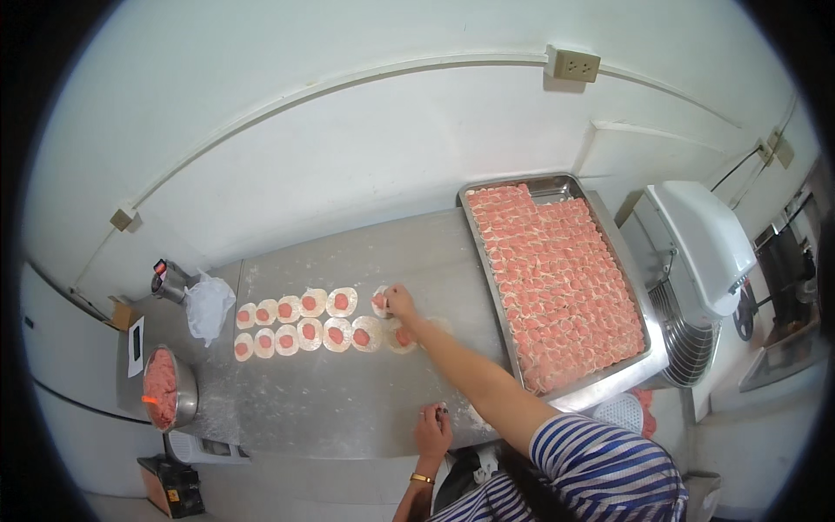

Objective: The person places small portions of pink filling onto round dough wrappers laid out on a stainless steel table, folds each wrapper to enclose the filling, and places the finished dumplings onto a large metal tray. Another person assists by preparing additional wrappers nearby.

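One upper-row wrapper on the table is touched by the right hand, whose grip cannot be told, nor that of the left hand, and nearby filling could be smeared if the forearm is lowered.

Dough round partly hidden by the right hand, left forearm cut off below.
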`<action>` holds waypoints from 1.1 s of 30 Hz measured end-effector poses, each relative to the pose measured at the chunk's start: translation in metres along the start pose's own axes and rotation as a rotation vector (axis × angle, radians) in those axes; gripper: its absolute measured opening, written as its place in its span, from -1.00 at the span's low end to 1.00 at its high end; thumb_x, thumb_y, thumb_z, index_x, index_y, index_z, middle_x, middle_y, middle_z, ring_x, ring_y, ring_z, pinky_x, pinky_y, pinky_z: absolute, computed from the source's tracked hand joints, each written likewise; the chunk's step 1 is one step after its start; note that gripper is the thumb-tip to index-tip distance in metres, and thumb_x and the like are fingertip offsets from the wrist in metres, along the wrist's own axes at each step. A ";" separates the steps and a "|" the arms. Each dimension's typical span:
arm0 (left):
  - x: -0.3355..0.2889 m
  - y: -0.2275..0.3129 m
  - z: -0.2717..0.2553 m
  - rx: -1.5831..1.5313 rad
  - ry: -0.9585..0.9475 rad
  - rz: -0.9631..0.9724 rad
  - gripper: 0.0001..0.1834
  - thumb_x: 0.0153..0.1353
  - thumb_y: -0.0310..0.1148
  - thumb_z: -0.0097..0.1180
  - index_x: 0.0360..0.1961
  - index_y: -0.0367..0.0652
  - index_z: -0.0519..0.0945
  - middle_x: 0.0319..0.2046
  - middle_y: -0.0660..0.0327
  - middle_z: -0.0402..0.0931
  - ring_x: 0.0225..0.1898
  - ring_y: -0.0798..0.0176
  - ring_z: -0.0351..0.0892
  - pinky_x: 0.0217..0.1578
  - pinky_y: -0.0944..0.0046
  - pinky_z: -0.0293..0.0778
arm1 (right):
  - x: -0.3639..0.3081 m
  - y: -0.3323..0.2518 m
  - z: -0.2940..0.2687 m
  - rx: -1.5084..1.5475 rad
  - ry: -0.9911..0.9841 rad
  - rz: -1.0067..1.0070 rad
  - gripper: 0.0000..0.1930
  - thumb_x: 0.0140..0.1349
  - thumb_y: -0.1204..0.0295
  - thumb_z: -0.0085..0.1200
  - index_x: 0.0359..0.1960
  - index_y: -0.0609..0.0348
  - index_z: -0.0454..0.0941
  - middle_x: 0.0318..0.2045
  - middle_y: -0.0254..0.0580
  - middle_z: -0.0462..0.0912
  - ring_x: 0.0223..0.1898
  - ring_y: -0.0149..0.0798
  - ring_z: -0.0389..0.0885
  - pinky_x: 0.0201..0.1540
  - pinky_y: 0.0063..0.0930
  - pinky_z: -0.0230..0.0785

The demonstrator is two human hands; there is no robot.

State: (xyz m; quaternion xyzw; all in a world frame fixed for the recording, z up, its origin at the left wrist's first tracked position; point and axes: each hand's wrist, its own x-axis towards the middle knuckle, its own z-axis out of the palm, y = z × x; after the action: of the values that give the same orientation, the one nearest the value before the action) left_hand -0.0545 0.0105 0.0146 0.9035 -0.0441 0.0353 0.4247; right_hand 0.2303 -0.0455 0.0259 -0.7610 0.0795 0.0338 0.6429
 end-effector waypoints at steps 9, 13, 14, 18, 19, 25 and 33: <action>0.031 -0.018 -0.002 -0.912 0.001 -0.402 -0.72 0.35 -0.27 -0.09 -0.02 -0.21 0.44 -0.18 0.24 0.52 -0.21 0.30 0.53 -0.18 0.26 0.47 | -0.048 -0.014 -0.108 0.771 -0.368 0.283 -0.63 0.29 0.26 -0.26 -0.05 0.31 0.39 -0.11 -0.01 0.55 -0.13 -0.13 0.60 -0.08 -0.27 0.50; 0.059 -0.002 -0.028 -1.432 -0.230 -0.532 -0.60 0.40 -0.13 -0.18 0.02 -0.24 0.42 -0.10 0.23 0.49 -0.07 0.35 0.49 -0.05 0.27 0.45 | -0.133 -0.025 -0.134 0.690 -0.472 0.381 -0.65 0.33 0.31 -0.26 0.02 0.28 0.33 -0.03 -0.01 0.51 -0.07 -0.15 0.58 -0.06 -0.25 0.50; 0.061 -0.004 -0.025 -1.516 -0.300 -0.567 -0.60 0.39 -0.14 -0.17 0.01 -0.26 0.42 -0.11 0.23 0.50 -0.08 0.35 0.50 -0.06 0.28 0.46 | -0.151 -0.022 -0.140 0.672 -0.486 0.416 -0.67 0.33 0.33 -0.25 0.03 0.28 0.33 -0.02 -0.02 0.50 -0.06 -0.15 0.58 -0.06 -0.24 0.51; 0.055 0.010 -0.029 -1.308 -0.362 -0.568 -0.68 0.36 -0.27 -0.11 -0.02 -0.27 0.46 -0.16 0.24 0.52 -0.15 0.36 0.53 -0.09 0.32 0.47 | -0.204 -0.016 -0.148 0.525 -0.421 0.491 -0.71 0.30 0.36 -0.14 -0.01 0.26 0.34 -0.08 -0.10 0.51 -0.07 -0.22 0.58 -0.12 -0.34 0.54; 0.053 0.011 -0.026 -1.252 -0.360 -0.604 -0.70 0.35 -0.31 -0.09 -0.03 -0.28 0.47 -0.16 0.24 0.52 -0.16 0.36 0.53 -0.10 0.34 0.47 | -0.210 -0.008 -0.146 0.473 -0.365 0.498 -0.72 0.31 0.36 -0.15 -0.02 0.24 0.34 -0.12 -0.13 0.52 -0.13 -0.26 0.59 -0.15 -0.37 0.54; 0.038 -0.003 0.004 -0.574 -0.208 -0.398 -0.76 0.24 -0.44 0.00 -0.11 -0.32 0.56 -0.26 0.16 0.60 -0.24 0.32 0.58 -0.21 0.33 0.48 | -0.231 0.058 -0.135 0.097 -0.126 0.371 -0.77 0.28 0.49 -0.12 -0.03 0.18 0.36 -0.29 -0.29 0.51 -0.25 -0.41 0.55 -0.24 -0.53 0.47; 0.030 -0.009 0.011 -0.496 -0.172 -0.359 -0.68 0.12 -0.57 0.02 -0.07 -0.28 0.58 -0.32 0.06 0.64 -0.33 0.28 0.64 -0.28 0.30 0.52 | -0.257 0.071 -0.133 0.325 0.025 0.308 -0.68 0.14 0.68 -0.07 -0.03 0.28 0.42 -0.26 -0.28 0.52 -0.25 -0.40 0.52 -0.18 -0.57 0.43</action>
State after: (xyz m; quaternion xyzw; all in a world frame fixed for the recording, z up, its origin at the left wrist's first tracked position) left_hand -0.0233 0.0063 0.0035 0.7656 0.0731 -0.1283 0.6261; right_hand -0.0416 -0.1677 0.0191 -0.6267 0.2071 0.1088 0.7434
